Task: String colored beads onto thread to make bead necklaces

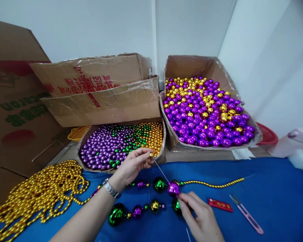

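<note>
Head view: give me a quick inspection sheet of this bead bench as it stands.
Surface: blue cloth.
Job's things: bead strand with purple ball; thin needle.
Clutter: gold bead chain pile, snips, red packet.
Grip: left hand pinches a gold bead; right hand touches the purple ball.
Cables: nothing seen.
Surroundings: small bead box, large bead box, empty cartons, white wall.

Cut off at the left edge: gold bead chains [37,193] and big carton [12,111]. Half hidden behind the bead box [255,134]: red basin [267,136]. Too small to read: red packet [220,204]. Partly covered by right hand [202,218]: green ball [175,205]. Barely traceable: thread [161,170].
</note>
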The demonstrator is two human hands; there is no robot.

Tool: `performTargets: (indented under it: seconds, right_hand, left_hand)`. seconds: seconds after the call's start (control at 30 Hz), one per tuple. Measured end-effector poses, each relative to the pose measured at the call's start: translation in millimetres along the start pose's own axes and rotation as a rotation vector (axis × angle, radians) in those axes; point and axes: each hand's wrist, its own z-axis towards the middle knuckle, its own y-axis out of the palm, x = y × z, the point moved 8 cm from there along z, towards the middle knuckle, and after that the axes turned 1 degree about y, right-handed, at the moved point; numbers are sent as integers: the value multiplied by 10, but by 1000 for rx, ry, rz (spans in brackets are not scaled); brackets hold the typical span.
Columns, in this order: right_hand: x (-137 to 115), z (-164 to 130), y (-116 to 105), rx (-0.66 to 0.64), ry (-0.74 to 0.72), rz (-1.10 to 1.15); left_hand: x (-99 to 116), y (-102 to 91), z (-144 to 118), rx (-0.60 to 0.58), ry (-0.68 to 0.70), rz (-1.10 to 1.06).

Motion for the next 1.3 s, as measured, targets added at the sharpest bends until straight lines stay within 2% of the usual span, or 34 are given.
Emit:
performTargets:
  seconds: [0.07, 0.13, 0.23, 0.3, 0.4, 0.5, 0.67, 0.77, 0.9, 0.97, 1.07, 1.13, 1.3]
  right_hand:
    - [-14, 1, -12, 6, -13, -16]
    - [-11, -6, -31, 21, -16, -28]
    - [7, -23, -49, 38, -11, -39]
    - [24, -34, -51, 45, 0, -36]
    - [34, -42, -44, 48, 4, -35]
    - [26, -39, -18, 30, -7, -33]
    - [32, -36, 14, 18, -10, -11]
    - [44, -37, 27, 3, -10, -17]
    - [43, -34, 25, -7, -7, -19]
    - [36, -31, 25, -15, -7, -17]
    - [30, -26, 18, -14, -11, -14]
    - [38, -26, 14, -10, -10, -14]
    - [68, -28, 15, -9, -7, -11]
  left_hand:
    - [-43, 62, -35, 10, -42, -154]
    - [-19, 29, -27, 58, -14, -136]
    - [107, -103, 22, 128, 66, 80]
    - [193, -153, 71, 88, 113, 239]
    - [273, -220, 147, 33, 225, 654]
    - [151, -316, 243, 28, 246, 1014]
    - [-156, -402, 372, -11, 152, 1087]
    - [-140, -369, 371, -4, 140, 1020]
    - [2, -229, 256, -17, 137, 817]
    - [49, -149, 174, -31, 112, 573]
    - [43, -19, 73, -79, 20, 31]
    - [24, 49, 33, -99, -34, -193]
    - [-23, 110, 5, -91, -81, -297]
